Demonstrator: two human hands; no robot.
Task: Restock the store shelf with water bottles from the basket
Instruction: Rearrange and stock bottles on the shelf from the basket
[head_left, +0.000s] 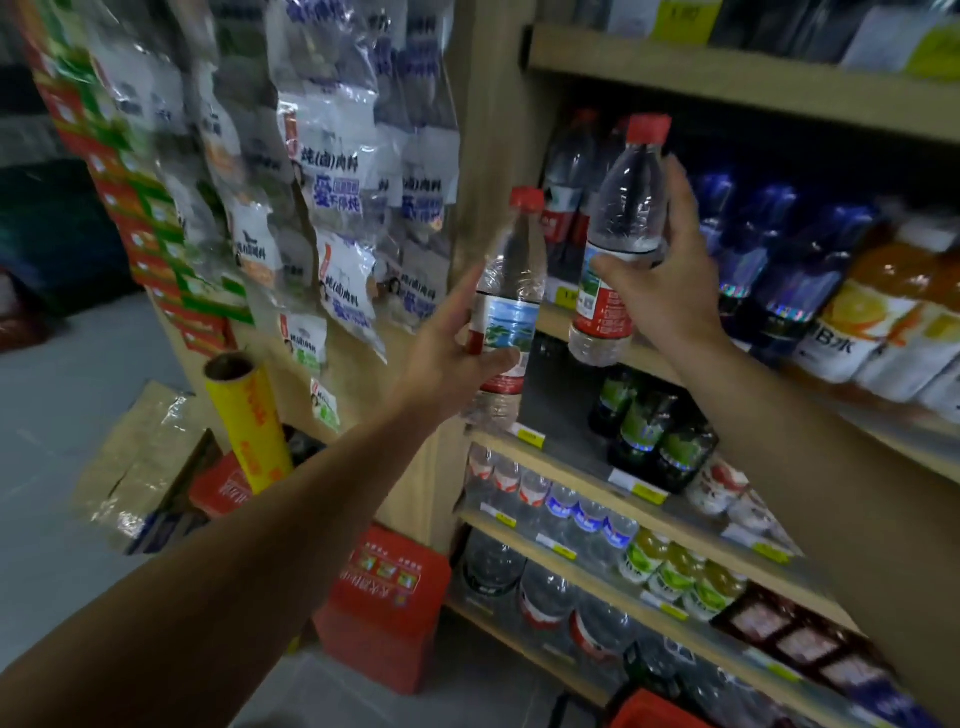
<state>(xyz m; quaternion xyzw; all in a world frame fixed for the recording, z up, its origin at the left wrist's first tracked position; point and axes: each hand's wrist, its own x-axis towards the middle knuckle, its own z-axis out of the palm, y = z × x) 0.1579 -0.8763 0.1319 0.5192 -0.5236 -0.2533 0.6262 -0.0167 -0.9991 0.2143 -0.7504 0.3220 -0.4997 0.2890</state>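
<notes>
My left hand (457, 343) grips a clear water bottle (509, 291) with a red cap and red label, held upright in front of the shelf's left post. My right hand (670, 270) holds a second, similar water bottle (623, 228), tilted slightly and raised at the front edge of the wooden shelf (649, 358). More red-capped bottles (569, 171) stand at the back left of that shelf. A corner of the red basket (649, 712) shows at the bottom edge.
Dark blue bottles (779, 260) and orange drinks (883, 322) fill the same shelf to the right. Lower shelves hold green-labelled bottles (649, 431) and rows of water. Hanging snack packets (332, 182) cover the side panel. Red cartons (384, 603) and a yellow roll (249, 421) stand on the floor.
</notes>
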